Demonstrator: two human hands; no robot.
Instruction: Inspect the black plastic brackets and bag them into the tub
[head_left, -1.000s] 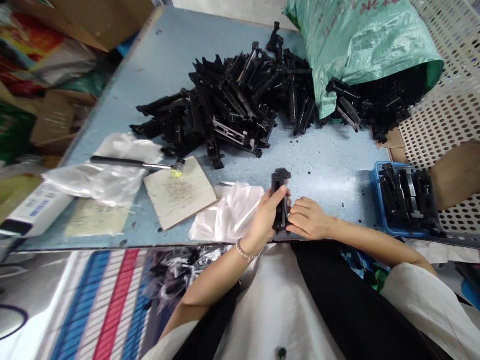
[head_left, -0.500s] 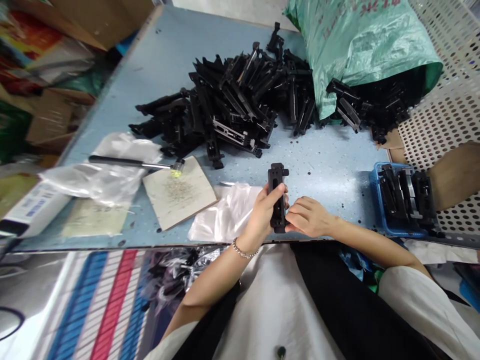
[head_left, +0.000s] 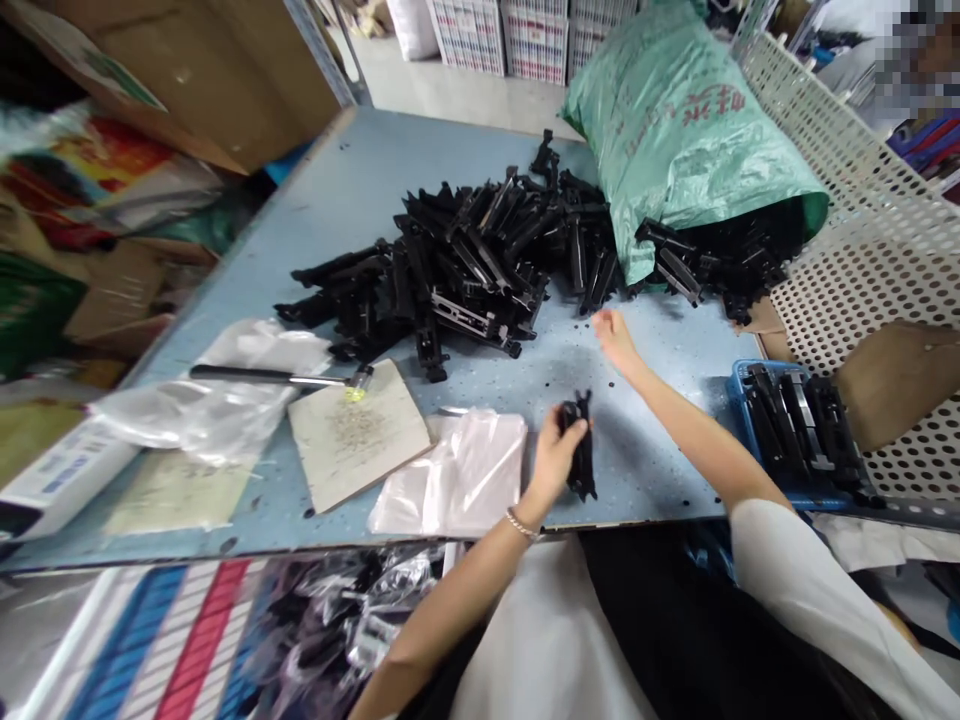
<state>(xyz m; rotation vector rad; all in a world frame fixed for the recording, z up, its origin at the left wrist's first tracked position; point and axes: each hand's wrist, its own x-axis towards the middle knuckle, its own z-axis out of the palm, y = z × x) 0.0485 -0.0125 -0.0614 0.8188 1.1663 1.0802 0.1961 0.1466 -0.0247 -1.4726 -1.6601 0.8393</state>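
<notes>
My left hand (head_left: 557,452) is closed around a black plastic part (head_left: 581,450), holding it just above the blue speckled table (head_left: 360,190) near the front edge. My right hand (head_left: 613,335) is stretched forward over the table, close to the big pile of black plastic parts (head_left: 465,260). It holds nothing and its fingers look loosely apart, slightly blurred. A green sack (head_left: 675,130) lies on its side at the back right with more black parts spilling from its mouth.
A blue basket (head_left: 742,385) with black parts stands at the right edge. A hammer (head_left: 277,377) rests on clear plastic beside a worn board (head_left: 358,432). A clear plastic bag (head_left: 457,475) lies left of my left hand. Perforated white panels (head_left: 870,250) rise on the right.
My right hand has let go of the black part and reached forward toward the pile. My left hand keeps the part, now tilted. The camera view has lifted, showing more of the room behind.
</notes>
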